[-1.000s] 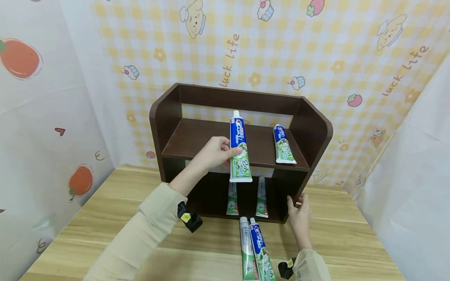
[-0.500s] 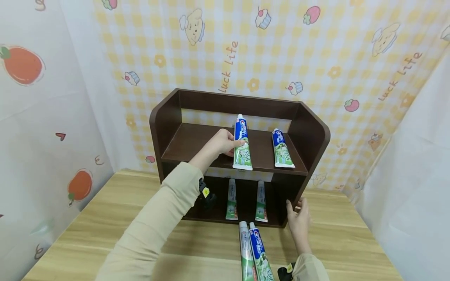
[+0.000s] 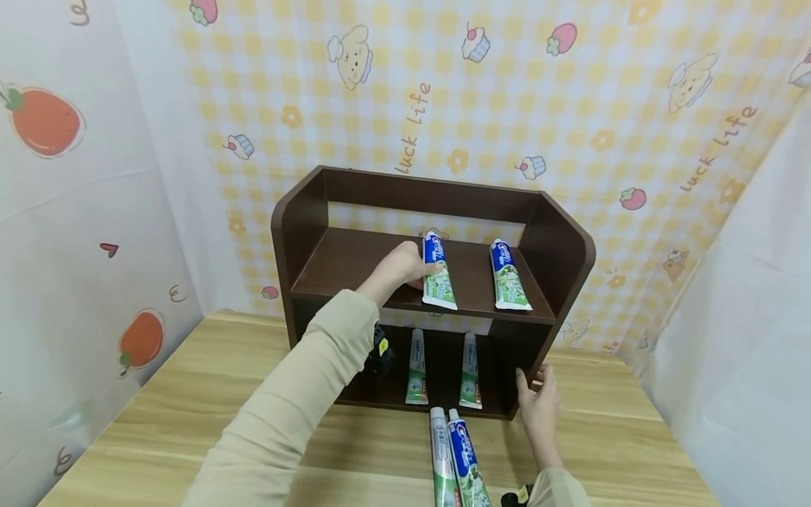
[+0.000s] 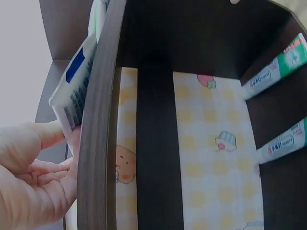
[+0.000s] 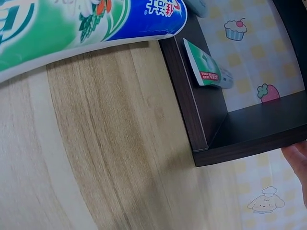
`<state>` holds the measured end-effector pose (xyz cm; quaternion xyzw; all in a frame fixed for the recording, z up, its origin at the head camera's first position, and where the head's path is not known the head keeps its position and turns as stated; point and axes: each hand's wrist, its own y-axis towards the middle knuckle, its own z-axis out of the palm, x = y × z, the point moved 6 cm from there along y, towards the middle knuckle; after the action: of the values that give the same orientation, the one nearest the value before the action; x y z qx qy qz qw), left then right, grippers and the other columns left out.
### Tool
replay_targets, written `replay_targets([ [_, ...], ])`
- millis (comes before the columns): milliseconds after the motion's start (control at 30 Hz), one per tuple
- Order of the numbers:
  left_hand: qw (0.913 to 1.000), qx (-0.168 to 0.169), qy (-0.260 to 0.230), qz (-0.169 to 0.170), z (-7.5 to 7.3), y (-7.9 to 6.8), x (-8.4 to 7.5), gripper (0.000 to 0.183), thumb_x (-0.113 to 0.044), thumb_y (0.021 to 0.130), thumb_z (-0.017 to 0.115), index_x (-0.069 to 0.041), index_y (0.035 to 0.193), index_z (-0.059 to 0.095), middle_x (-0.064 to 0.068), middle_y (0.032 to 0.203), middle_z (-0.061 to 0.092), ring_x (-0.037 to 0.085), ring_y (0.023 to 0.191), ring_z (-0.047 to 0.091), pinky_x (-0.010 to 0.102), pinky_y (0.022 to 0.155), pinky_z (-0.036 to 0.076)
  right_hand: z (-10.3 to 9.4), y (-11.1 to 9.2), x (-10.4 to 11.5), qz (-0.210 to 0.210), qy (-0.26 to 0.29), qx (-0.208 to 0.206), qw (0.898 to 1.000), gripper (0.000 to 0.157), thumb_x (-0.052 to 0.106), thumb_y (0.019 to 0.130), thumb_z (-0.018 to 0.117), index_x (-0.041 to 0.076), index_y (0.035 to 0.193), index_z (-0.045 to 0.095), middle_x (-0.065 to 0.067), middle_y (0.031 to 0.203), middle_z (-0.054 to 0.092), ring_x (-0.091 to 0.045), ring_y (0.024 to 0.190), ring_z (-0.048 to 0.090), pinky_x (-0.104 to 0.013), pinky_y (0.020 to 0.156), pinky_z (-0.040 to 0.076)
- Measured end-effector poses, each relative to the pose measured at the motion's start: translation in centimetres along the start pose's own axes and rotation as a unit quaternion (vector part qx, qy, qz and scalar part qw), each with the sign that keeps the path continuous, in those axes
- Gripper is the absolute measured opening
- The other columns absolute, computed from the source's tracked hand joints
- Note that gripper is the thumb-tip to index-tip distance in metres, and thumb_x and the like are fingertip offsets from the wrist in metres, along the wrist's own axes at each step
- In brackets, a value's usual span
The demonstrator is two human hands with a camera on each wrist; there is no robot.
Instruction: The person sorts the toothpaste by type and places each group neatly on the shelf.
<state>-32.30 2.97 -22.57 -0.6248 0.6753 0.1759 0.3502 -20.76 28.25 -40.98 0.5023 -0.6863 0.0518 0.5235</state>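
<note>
My left hand (image 3: 402, 264) holds a blue-and-green toothpaste tube (image 3: 438, 287) at the upper shelf's front edge, thumb on top, cap toward the back. In the left wrist view, the tube's edge (image 4: 72, 103) shows beside the thumb. Another blue-and-green tube (image 3: 509, 278) lies to its right on the same shelf. My right hand (image 3: 538, 405) touches the outer side of the dark brown shelf unit's right panel (image 3: 573, 264); in the right wrist view only part of its fingers (image 5: 298, 160) shows.
Two grey-green toothpaste tubes, one left (image 3: 416, 370) and one right (image 3: 470, 373), lie on the lower shelf. On the wooden table (image 3: 621, 422) in front lie a grey-green tube (image 3: 442, 451) and a blue-and-green tube (image 3: 467, 458). A patterned cloth (image 3: 253, 91) hangs behind.
My left hand has moved the tube back from in front of the unit and lowered it onto the upper shelf. The right hand stays at the side panel.
</note>
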Motion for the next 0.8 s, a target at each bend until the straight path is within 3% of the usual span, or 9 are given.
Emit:
replay_targets([
  [67, 0.9999, -0.007, 0.005, 0.012, -0.1, -0.3, 0.0, 0.044, -0.035, 0.087, 0.059, -0.002, 0.114, 0.051, 0.011, 0.102, 0.065, 0.018, 0.080, 0.068, 0.021, 0.059, 0.051, 0.0, -0.1, 0.0, 0.003, -0.002, 0.000, 1.000, 0.017, 0.011, 0.086, 0.060, 0.001, 0.095, 0.050, -0.021, 0.091, 0.061, -0.034, 0.076, 0.064, -0.024, 0.059, 0.046],
  [133, 0.9983, -0.030, 0.018, 0.046, -0.2, -0.6, -0.3, 0.042, -0.035, 0.086, 0.061, -0.001, 0.109, 0.055, 0.012, 0.095, 0.067, 0.016, 0.069, 0.066, 0.019, 0.052, 0.048, -0.1, -0.2, 0.1, 0.008, -0.002, 0.000, 1.000, 0.018, 0.011, 0.085, 0.060, 0.000, 0.095, 0.050, -0.021, 0.091, 0.061, -0.032, 0.075, 0.063, -0.025, 0.060, 0.046],
  [267, 0.9865, -0.098, 0.057, 0.119, -0.5, -1.2, -0.6, 0.036, -0.035, 0.085, 0.062, 0.001, 0.091, 0.064, 0.008, 0.073, 0.063, 0.012, 0.053, 0.052, 0.019, 0.047, 0.037, -0.2, -0.2, 0.1, 0.019, -0.002, 0.003, 1.000, 0.018, 0.012, 0.086, 0.060, 0.001, 0.097, 0.050, -0.020, 0.092, 0.060, -0.030, 0.077, 0.062, -0.022, 0.059, 0.046],
  [333, 0.9799, -0.127, 0.063, 0.140, -0.7, -1.4, -0.6, 0.036, -0.035, 0.085, 0.063, 0.001, 0.088, 0.063, 0.006, 0.074, 0.058, 0.012, 0.059, 0.047, 0.021, 0.052, 0.036, -0.2, -0.2, 0.1, 0.021, -0.003, 0.006, 1.000, 0.019, 0.012, 0.086, 0.060, 0.002, 0.098, 0.050, -0.020, 0.094, 0.060, -0.032, 0.079, 0.062, -0.021, 0.059, 0.046],
  [467, 0.9722, -0.161, 0.021, 0.169, -0.7, -1.7, -0.3, 0.037, -0.031, 0.083, 0.066, -0.002, 0.100, 0.050, 0.008, 0.094, 0.049, 0.018, 0.080, 0.048, 0.028, 0.067, 0.042, -0.1, -0.1, 0.3, 0.016, -0.002, 0.005, 1.000, 0.019, 0.012, 0.086, 0.060, 0.001, 0.098, 0.050, -0.020, 0.094, 0.059, -0.033, 0.078, 0.062, -0.020, 0.058, 0.045],
  [633, 0.9614, -0.162, -0.075, 0.210, -0.5, -2.6, 0.2, 0.040, -0.021, 0.080, 0.071, -0.003, 0.106, 0.047, 0.010, 0.103, 0.050, 0.021, 0.092, 0.051, 0.030, 0.081, 0.048, 0.0, -0.1, 0.2, 0.011, 0.001, 0.004, 1.000, 0.019, 0.011, 0.086, 0.060, 0.000, 0.096, 0.050, -0.021, 0.093, 0.059, -0.036, 0.078, 0.063, -0.020, 0.057, 0.045],
  [800, 0.9537, -0.143, -0.104, 0.243, 0.1, -4.3, 0.4, 0.039, -0.022, 0.081, 0.070, -0.003, 0.110, 0.050, 0.010, 0.105, 0.054, 0.021, 0.095, 0.055, 0.031, 0.081, 0.051, 0.0, -0.1, 0.1, 0.014, 0.007, 0.004, 1.000, 0.018, 0.013, 0.086, 0.060, 0.001, 0.095, 0.049, -0.020, 0.095, 0.058, -0.036, 0.080, 0.063, -0.020, 0.058, 0.045],
])
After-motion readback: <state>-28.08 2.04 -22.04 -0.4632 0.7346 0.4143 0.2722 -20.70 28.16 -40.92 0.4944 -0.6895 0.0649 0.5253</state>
